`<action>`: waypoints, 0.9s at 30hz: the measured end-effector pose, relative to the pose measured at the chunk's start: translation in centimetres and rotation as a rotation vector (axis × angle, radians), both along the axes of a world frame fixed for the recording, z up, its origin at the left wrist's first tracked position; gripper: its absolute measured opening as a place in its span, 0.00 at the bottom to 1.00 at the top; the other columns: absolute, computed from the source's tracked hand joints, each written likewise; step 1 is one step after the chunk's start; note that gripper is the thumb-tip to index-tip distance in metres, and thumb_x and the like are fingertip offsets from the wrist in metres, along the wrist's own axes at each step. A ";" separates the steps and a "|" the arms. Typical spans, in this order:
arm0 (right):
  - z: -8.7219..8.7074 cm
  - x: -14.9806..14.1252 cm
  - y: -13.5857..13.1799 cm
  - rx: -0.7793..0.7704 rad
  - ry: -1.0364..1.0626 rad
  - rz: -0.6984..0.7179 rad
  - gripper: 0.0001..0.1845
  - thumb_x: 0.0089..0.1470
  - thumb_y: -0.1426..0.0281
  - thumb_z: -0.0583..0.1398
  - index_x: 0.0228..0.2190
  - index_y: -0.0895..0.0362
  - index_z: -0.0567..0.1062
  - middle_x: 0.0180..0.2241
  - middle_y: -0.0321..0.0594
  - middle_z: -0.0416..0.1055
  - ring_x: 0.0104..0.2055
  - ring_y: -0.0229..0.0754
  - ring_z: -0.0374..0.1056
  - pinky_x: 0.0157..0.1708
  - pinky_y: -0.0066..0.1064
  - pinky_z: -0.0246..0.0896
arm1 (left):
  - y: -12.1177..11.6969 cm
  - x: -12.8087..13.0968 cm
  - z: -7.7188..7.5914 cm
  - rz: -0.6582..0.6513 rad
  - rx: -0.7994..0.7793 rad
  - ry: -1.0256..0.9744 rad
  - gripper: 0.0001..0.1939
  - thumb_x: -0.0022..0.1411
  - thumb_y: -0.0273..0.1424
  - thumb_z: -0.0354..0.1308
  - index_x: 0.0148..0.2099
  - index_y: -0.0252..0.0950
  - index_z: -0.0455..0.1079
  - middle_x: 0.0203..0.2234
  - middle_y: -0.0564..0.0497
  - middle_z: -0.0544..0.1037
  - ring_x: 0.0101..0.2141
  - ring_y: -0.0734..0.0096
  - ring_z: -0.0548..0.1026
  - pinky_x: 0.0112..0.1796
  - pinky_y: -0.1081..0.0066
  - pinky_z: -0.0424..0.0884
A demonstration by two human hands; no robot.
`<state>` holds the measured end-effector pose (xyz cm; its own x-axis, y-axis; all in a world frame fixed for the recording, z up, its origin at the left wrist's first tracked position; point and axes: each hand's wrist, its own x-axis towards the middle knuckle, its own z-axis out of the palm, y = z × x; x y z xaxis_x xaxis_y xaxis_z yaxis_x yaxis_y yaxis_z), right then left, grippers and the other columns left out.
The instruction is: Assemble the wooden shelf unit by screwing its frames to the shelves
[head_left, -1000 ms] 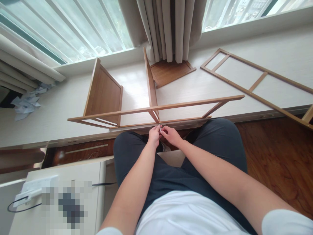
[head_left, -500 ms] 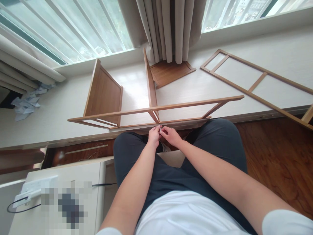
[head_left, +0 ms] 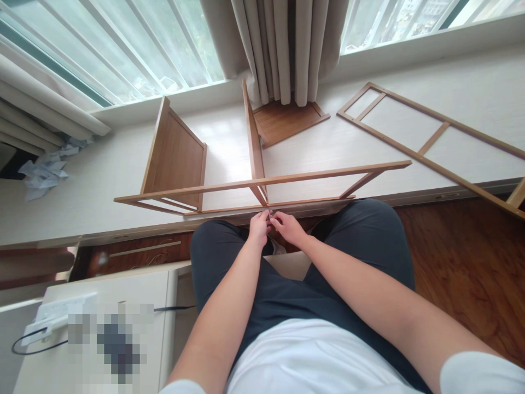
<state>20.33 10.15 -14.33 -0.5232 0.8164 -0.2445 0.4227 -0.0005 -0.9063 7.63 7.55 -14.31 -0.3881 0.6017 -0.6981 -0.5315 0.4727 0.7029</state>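
My left hand [head_left: 258, 227] and my right hand [head_left: 288, 227] meet between my knees, fingers closed in a pinch. Between the fingertips is a thin, shiny metal rod [head_left: 269, 215], too small to make out fully. It is close to the lower rail of a wooden frame [head_left: 328, 176] standing on edge along the front of the white ledge. Two wooden panels, a left one [head_left: 176, 150] and a middle one [head_left: 253, 131], stand upright behind this frame and meet it. Where the rod's tip touches, I cannot tell.
Another wooden panel [head_left: 283, 123] lies by the curtain [head_left: 283, 54]. A ladder-like wooden frame [head_left: 432, 139] rests at the right, reaching past the edge of the ledge [head_left: 82, 219]. Crumpled paper [head_left: 43, 175] is at the left. A white cabinet [head_left: 151, 290] with a power strip stands lower left.
Both hands stay at the same spot near the lower rail, with only a slight shift of the fingers. The view has moved very slightly; the wooden parts look unchanged.
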 end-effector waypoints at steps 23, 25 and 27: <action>0.2 -0.1 0.1 -0.051 -0.019 -0.009 0.13 0.63 0.69 0.55 0.28 0.56 0.74 0.25 0.34 0.73 0.30 0.37 0.65 0.34 0.27 0.53 | 0.0 -0.1 0.6 -0.027 -0.016 0.031 0.16 0.52 0.41 0.70 0.36 0.33 0.77 0.24 0.53 0.73 0.21 0.79 0.67 0.23 0.76 0.54; 0.2 -0.2 0.1 -0.060 -0.026 -0.009 0.13 0.63 0.69 0.54 0.28 0.56 0.73 0.25 0.34 0.73 0.30 0.37 0.65 0.34 0.27 0.53 | 0.0 -0.1 0.6 -0.026 -0.020 0.032 0.15 0.53 0.40 0.69 0.36 0.33 0.77 0.24 0.53 0.73 0.21 0.79 0.67 0.23 0.76 0.54; 0.2 -0.1 0.1 -0.072 -0.035 -0.007 0.13 0.63 0.69 0.54 0.28 0.56 0.73 0.25 0.34 0.73 0.30 0.37 0.65 0.34 0.27 0.53 | 0.0 0.0 0.7 -0.027 -0.024 0.033 0.14 0.53 0.39 0.69 0.36 0.33 0.77 0.24 0.53 0.73 0.21 0.79 0.67 0.23 0.76 0.54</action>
<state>20.19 10.27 -14.18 -0.5078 0.7995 -0.3209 0.4535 -0.0686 -0.8886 7.59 7.55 -13.58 -0.3947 0.5955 -0.6998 -0.4951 0.5038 0.7079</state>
